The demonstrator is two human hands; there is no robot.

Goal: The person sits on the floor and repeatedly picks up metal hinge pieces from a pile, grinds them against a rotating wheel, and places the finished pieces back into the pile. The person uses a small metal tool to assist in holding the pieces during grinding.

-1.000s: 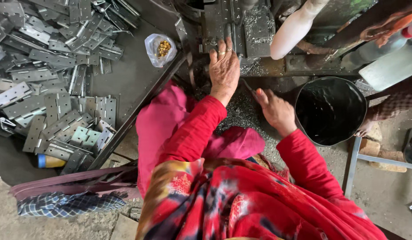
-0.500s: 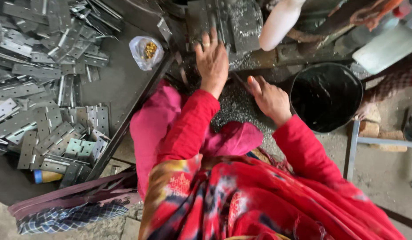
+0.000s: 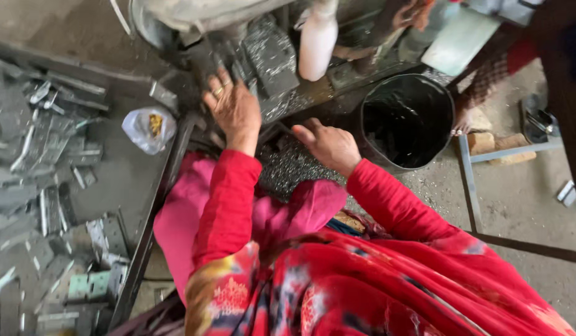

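Beside the black bucket (image 3: 407,121), both hands, left (image 3: 233,109) and right (image 3: 329,144), lay open, empty, on metal scraps (image 3: 288,168).

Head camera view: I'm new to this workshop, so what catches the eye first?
The bright red sleeves fill the lower middle. Above them, the left hand rests on grey metal parts, the right hand beside it. A black bucket stands to the right, and flat metal plates lie on the left.

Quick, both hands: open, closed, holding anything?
Left hand: open, flat on the metal parts, holding nothing.
Right hand: open, empty, over the metal chips.
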